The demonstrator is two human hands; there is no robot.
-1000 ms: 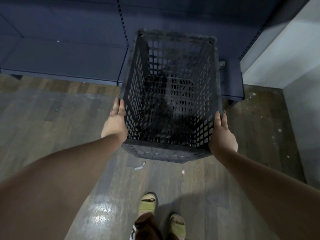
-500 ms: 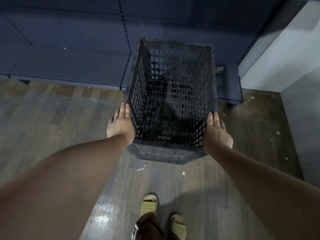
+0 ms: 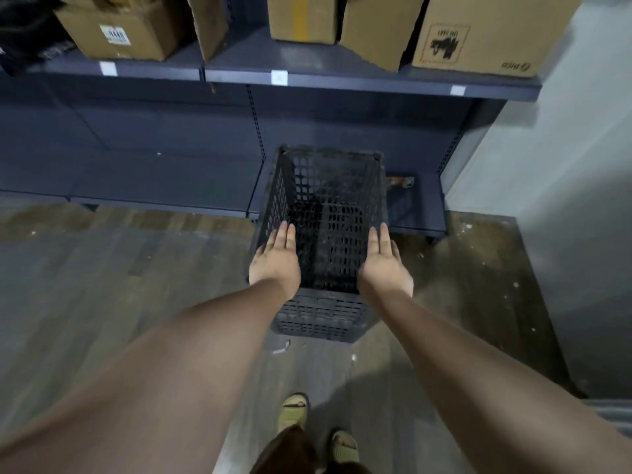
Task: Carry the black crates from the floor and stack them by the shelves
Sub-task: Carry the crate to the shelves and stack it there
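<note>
The black crate [image 3: 325,241] stands upright on the wooden floor [image 3: 102,285], its open top toward the camera and its perforated walls showing the dark bottom inside. Its far side is at or just over the front edge of the lowest shelf [image 3: 164,186] of the dark blue shelving; whether it touches that edge cannot be told.

Both hands sit at the crate's near end. The left hand [image 3: 275,260] lies flat along the crate's left rim, fingers straight and pointing toward the shelving, palm turned inward. The right hand [image 3: 383,265] mirrors it at the crate's right rim, fingers likewise extended. Neither grip is clenched: the fingers are spread out straight rather than curled round the rim, and whether the palms press on the walls or stand just off them cannot be told.

On the floor just nearer than the crate lie a small white scrap [image 3: 281,347] and a few pale specks. Nearer still are the person's feet in pale green sandals [image 3: 293,410].

Beyond the crate and to its right, a small orange-and-metal object [image 3: 398,182] rests on the lowest shelf. Above the crate, an upper shelf [image 3: 342,78] with white label tags on its edge carries cardboard boxes [image 3: 485,32]. To the crate's right rises a grey wall [image 3: 564,165].
</note>
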